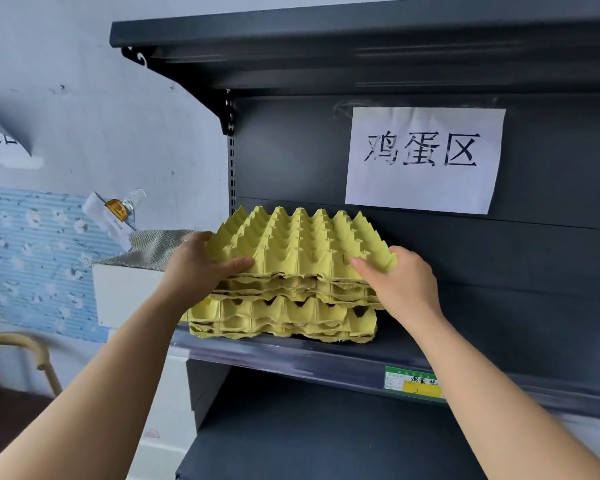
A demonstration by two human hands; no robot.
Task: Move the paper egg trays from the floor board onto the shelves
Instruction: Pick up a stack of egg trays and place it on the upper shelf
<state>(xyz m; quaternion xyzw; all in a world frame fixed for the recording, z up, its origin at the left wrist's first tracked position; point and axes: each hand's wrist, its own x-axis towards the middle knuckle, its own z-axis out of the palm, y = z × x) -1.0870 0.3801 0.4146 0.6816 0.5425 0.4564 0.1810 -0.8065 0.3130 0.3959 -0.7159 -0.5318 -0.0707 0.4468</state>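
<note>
A stack of yellow paper egg trays [284, 313] sits at the left end of the dark grey middle shelf [499, 344]. The top egg tray [298, 244] lies on the stack, tilted slightly up at the back. My left hand [201, 268] grips its front left corner, thumb on top. My right hand [402, 285] holds its front right corner, fingers curled over the edge. The floor board is out of view.
A white paper sign [423, 161] is taped to the shelf's back panel. A green and yellow price label [413, 382] sits on the shelf's front rail. A lower shelf [309, 438] lies beneath, an upper shelf [326, 36] overhead. A white box [125, 292] stands left.
</note>
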